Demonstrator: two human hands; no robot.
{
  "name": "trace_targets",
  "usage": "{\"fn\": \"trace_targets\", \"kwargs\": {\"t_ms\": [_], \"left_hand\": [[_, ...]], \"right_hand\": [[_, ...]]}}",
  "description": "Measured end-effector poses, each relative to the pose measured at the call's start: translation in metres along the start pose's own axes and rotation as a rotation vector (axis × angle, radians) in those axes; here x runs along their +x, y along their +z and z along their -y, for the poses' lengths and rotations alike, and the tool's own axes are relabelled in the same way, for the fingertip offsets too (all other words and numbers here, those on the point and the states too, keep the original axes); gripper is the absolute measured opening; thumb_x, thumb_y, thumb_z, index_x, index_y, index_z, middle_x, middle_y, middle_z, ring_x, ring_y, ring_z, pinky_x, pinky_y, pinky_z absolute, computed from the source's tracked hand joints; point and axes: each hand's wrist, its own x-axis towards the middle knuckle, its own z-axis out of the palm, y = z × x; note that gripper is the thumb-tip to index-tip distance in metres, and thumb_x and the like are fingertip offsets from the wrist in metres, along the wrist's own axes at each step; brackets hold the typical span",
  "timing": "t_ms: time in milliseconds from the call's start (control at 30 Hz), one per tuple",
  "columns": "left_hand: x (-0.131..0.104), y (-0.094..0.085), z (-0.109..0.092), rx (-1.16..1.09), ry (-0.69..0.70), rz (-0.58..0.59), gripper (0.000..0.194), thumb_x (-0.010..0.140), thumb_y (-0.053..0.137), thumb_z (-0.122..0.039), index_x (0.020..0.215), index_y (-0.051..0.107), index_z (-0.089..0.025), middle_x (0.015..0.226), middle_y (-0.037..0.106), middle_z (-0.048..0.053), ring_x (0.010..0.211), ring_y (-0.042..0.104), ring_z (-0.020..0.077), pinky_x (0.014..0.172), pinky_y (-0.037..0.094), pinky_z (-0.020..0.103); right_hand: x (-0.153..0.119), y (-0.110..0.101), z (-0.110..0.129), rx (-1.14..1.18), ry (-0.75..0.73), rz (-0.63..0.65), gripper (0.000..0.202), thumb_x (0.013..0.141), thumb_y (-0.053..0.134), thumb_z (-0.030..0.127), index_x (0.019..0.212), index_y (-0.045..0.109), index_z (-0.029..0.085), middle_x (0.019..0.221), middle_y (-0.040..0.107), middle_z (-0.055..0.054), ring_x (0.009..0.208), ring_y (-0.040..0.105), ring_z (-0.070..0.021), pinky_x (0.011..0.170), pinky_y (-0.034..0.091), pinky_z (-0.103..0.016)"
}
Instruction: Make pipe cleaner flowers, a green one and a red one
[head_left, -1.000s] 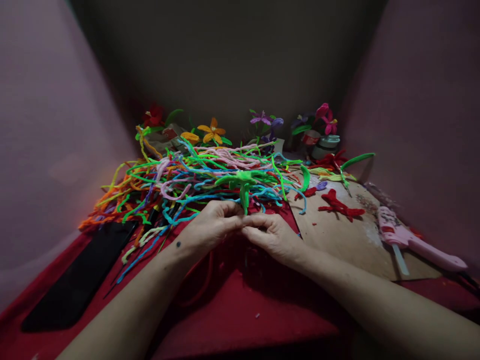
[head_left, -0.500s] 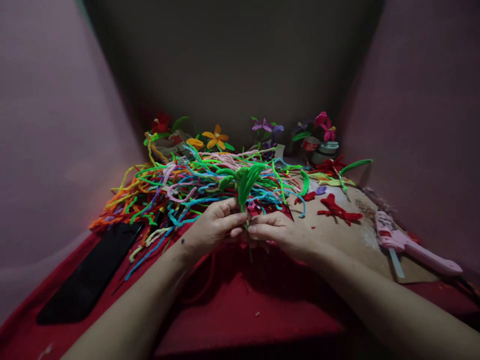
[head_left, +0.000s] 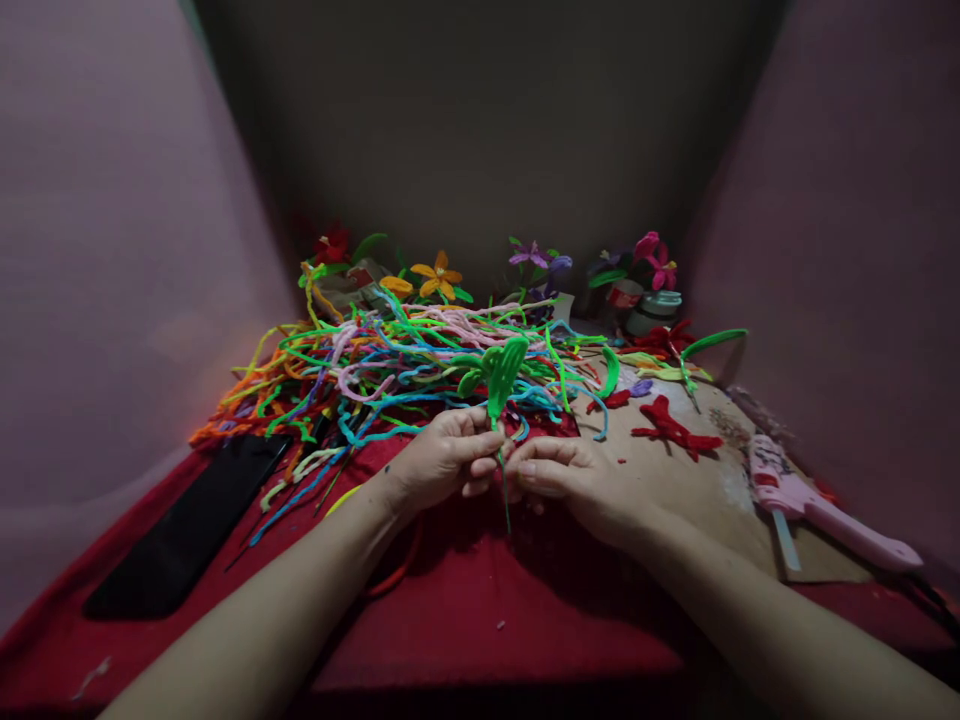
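Observation:
Green fuzzy pipe-cleaner leaves [head_left: 504, 375] stand upright on a thin stem in front of me. My left hand [head_left: 457, 455] pinches them at the base, thumb and fingers closed around the top of the stem. The lower end of the stem [head_left: 508, 510] hangs below the fingers, over the red cloth. From the other side, my right hand [head_left: 559, 475] has its fingertips pinched together at the stem just under the left thumb. Its fingers hide part of the stem.
A tangled heap of coloured pipe cleaners [head_left: 420, 370] lies behind my hands. A black phone-like slab [head_left: 187, 530] rests at left on the red cloth [head_left: 480, 660]. At right, a cardboard sheet [head_left: 675, 500] bears red pipe-cleaner petals [head_left: 675, 430] and a pink glue gun [head_left: 825, 510].
The leaves and both hands have shifted slightly right and down in view. The leaves have turned, showing more spread, and more of the stem shows below the fingers.

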Motion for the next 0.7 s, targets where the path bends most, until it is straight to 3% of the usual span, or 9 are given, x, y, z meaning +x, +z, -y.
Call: {"fn": "trace_targets", "kwargs": {"t_ms": [133, 300, 467, 533, 600, 700], "left_hand": [[0.005, -0.004, 0.002, 0.126, -0.090, -0.080, 0.020, 0.077, 0.058, -0.032, 0.075, 0.047, -0.016, 0.050, 0.040, -0.007, 0.038, 0.030, 0.0031, 0.035, 0.029, 0.015], [0.011, -0.009, 0.005, 0.248, -0.160, -0.143, 0.024, 0.072, 0.061, -0.033, 0.067, 0.045, -0.016, 0.048, 0.044, -0.006, 0.035, 0.036, 0.0043, 0.034, 0.030, 0.017], [-0.001, -0.003, -0.013, 0.425, -0.211, -0.262, 0.030, 0.072, 0.058, -0.042, 0.063, 0.053, -0.014, 0.041, 0.046, -0.004, 0.029, 0.034, 0.0060, 0.032, 0.022, 0.019], [-0.018, 0.000, -0.025, 0.738, -0.207, -0.351, 0.033, 0.076, 0.051, -0.045, 0.066, 0.057, -0.014, 0.048, 0.051, -0.002, 0.038, 0.043, 0.0092, 0.039, 0.030, 0.021], [-0.042, 0.001, -0.032, 1.073, -0.120, -0.430, 0.026, 0.077, 0.051, -0.041, 0.075, 0.060, -0.016, 0.066, 0.059, 0.001, 0.059, 0.055, 0.0144, 0.055, 0.039, 0.024], [-0.080, -0.003, -0.024, 1.517, -0.162, -0.492, 0.022, 0.081, 0.046, -0.036, 0.089, 0.057, -0.019, 0.086, 0.061, 0.006, 0.074, 0.057, 0.0202, 0.065, 0.040, 0.029]], "right_hand": [[0.003, -0.001, -0.001, -0.098, 0.046, -0.128, 0.020, 0.076, 0.054, 0.030, 0.068, 0.062, 0.013, 0.061, 0.059, -0.002, 0.051, 0.046, -0.0086, 0.046, 0.031, -0.021], [0.005, 0.005, 0.000, -0.174, 0.060, -0.171, 0.028, 0.079, 0.048, 0.036, 0.070, 0.062, 0.013, 0.059, 0.060, -0.003, 0.048, 0.046, -0.0093, 0.044, 0.031, -0.021], [0.003, 0.007, 0.003, -0.259, 0.089, -0.173, 0.023, 0.077, 0.046, 0.028, 0.066, 0.060, 0.014, 0.058, 0.058, -0.002, 0.049, 0.046, -0.0098, 0.046, 0.033, -0.022], [0.002, 0.007, 0.003, -0.272, 0.100, -0.170, 0.023, 0.077, 0.047, 0.029, 0.063, 0.058, 0.014, 0.055, 0.055, 0.000, 0.047, 0.045, -0.0094, 0.045, 0.032, -0.022], [0.001, 0.007, 0.003, -0.263, 0.109, -0.170, 0.022, 0.076, 0.048, 0.029, 0.062, 0.057, 0.015, 0.055, 0.054, 0.000, 0.047, 0.044, -0.0092, 0.045, 0.031, -0.022], [0.001, 0.007, 0.003, -0.243, 0.125, -0.166, 0.020, 0.074, 0.050, 0.030, 0.060, 0.055, 0.016, 0.055, 0.051, 0.001, 0.047, 0.042, -0.0086, 0.045, 0.030, -0.022]]}}
